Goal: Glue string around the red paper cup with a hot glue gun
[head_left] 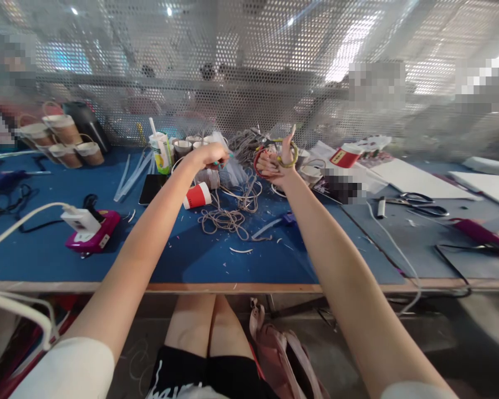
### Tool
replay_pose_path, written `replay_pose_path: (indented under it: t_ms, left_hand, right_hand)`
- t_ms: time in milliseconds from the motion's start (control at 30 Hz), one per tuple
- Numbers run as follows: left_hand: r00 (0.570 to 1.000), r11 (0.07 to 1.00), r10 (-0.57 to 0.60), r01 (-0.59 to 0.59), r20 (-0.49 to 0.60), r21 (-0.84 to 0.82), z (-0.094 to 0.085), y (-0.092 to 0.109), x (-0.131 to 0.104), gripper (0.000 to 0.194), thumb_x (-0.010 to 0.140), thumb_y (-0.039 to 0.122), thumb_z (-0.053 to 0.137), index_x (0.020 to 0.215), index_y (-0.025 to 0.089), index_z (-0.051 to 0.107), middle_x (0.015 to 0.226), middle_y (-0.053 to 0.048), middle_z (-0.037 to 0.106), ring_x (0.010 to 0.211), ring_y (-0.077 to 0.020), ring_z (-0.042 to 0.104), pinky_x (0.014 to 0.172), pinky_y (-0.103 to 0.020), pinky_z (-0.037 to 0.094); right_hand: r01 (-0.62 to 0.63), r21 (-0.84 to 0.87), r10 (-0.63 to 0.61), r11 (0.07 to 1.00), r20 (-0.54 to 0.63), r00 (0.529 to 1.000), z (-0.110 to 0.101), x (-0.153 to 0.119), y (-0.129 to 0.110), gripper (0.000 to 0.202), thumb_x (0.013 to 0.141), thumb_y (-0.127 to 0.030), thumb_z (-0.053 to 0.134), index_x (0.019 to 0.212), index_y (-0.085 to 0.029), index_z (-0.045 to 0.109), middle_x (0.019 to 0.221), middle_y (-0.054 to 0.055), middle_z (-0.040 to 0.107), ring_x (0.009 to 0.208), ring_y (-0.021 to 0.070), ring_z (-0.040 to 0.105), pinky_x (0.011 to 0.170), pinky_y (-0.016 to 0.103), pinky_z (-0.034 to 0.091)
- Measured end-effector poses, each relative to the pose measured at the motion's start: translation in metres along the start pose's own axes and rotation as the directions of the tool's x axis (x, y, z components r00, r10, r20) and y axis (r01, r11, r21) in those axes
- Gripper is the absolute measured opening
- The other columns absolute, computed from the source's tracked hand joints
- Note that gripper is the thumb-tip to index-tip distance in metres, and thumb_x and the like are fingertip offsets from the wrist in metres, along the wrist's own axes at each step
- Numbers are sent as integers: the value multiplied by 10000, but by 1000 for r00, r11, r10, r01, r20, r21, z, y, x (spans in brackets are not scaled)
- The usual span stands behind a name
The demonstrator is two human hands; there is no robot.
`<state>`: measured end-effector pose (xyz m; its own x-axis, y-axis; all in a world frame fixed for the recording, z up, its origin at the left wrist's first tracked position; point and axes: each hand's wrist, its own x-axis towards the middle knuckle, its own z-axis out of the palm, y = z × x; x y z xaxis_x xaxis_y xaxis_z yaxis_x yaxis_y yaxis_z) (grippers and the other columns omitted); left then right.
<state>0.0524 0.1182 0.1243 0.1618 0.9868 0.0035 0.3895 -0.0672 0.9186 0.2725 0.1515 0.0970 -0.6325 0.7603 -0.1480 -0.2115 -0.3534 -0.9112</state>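
My right hand (278,166) holds a pair of scissors (291,155) with red and yellow-green handle loops. Its thumb sticks up and the other fingers curl through and around the loops. To the left, my left hand (215,155) reaches over the back of the bench, fingers curled down beside some clear plastic (233,169). What those fingers hold, if anything, is hidden. Below the hands lies a loose tangle of tan cord (227,220), and a bigger heap of cord (247,145) is behind. A red paper cup (197,195) lies tipped over near my left forearm.
Brown paper cups (66,130) and a dark bottle stand at the back left. A magenta power strip (93,233) sits left. A drink carton (161,152), a black phone (152,188) and a blue glue gun (290,219) are nearby. Black-handled scissors (424,202) and white boards lie right.
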Motion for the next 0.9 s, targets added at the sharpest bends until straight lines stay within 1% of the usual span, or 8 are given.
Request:
replay_pose_path:
  t_ms: [100, 233, 367, 500, 667, 767, 833, 900]
  left_hand:
    - [997, 997, 73, -73, -33, 2, -9, -4, 4, 305, 736, 65, 530, 457, 183, 495, 441, 16, 467, 438, -82, 387, 528, -230, 375]
    - [955, 957, 269, -279, -126, -72, -25, -2, 7, 312, 830, 119, 526, 525, 178, 502, 515, 7, 492, 489, -85, 428, 623, -247, 436]
    - [875, 893, 420, -445, -239, -61, -37, 3, 10, 277, 928, 274, 538, 671, 170, 542, 610, 9, 501, 588, -94, 513, 691, -247, 468]
    - [820, 847, 497, -530, -284, -49, -34, 1, 18, 252, 946, 284, 544, 728, 158, 543, 598, 48, 413, 495, -53, 428, 576, -204, 396]
    - [853, 849, 512, -521, -105, -88, -10, -9, 26, 368, 953, 290, 535, 614, 174, 452, 546, 55, 386, 462, -56, 345, 534, -229, 332]
    - [835, 835, 550, -549, 18, -48, -2, -14, 30, 362, 929, 376, 579, 638, 178, 496, 540, 50, 401, 506, -87, 385, 578, -250, 356]
    - [798, 799, 601, -601, 37, -16, -1, -16, 32, 327, 916, 409, 595, 694, 169, 570, 613, 25, 481, 592, -111, 454, 647, -257, 395]
    - [746, 747, 665, -665, 32, 9, -1, -16, 33, 289, 902, 392, 622, 730, 160, 619, 748, -6, 554, 734, -130, 521, 764, -265, 423]
  right_hand:
    - [186, 18, -183, 982, -105, 978, 18, 1, -4, 511, 1056, -443, 271, 603, -211, 226, 447, -72, 258, 372, 62, 163, 296, 99, 168]
    - [244, -4, -242, 970, -117, 963, 41, 5, -8, 565, 991, -652, 235, 609, -236, 212, 451, -69, 233, 394, 82, 148, 282, 128, 159]
    - [266, -3, -265, 964, 62, 962, 44, 14, -10, 608, 906, -788, 210, 621, -250, 209, 452, -65, 251, 405, 89, 140, 277, 151, 164]
    - [271, -4, -255, 963, 326, 910, 27, 30, -13, 642, 857, -855, 178, 638, -255, 246, 451, -65, 290, 405, 79, 176, 296, 160, 199]
    - [289, -13, -238, 957, 530, 814, 18, 48, -18, 653, 849, -847, 300, 627, -233, 310, 472, -62, 355, 397, 57, 216, 290, 141, 226]
    - [295, -35, -216, 955, 598, 771, 19, 50, -20, 648, 848, -808, 417, 612, -206, 365, 464, -71, 365, 377, 35, 197, 279, 115, 221]
    - [304, -85, -204, 949, 570, 796, 19, 47, -23, 657, 826, -820, 442, 612, -203, 367, 462, -78, 364, 366, 27, 182, 273, 106, 213]
    - [286, -190, -177, 939, 446, 878, 18, 43, -27, 634, 858, -791, 429, 619, -213, 326, 459, -91, 335, 355, 28, 164, 279, 102, 204]
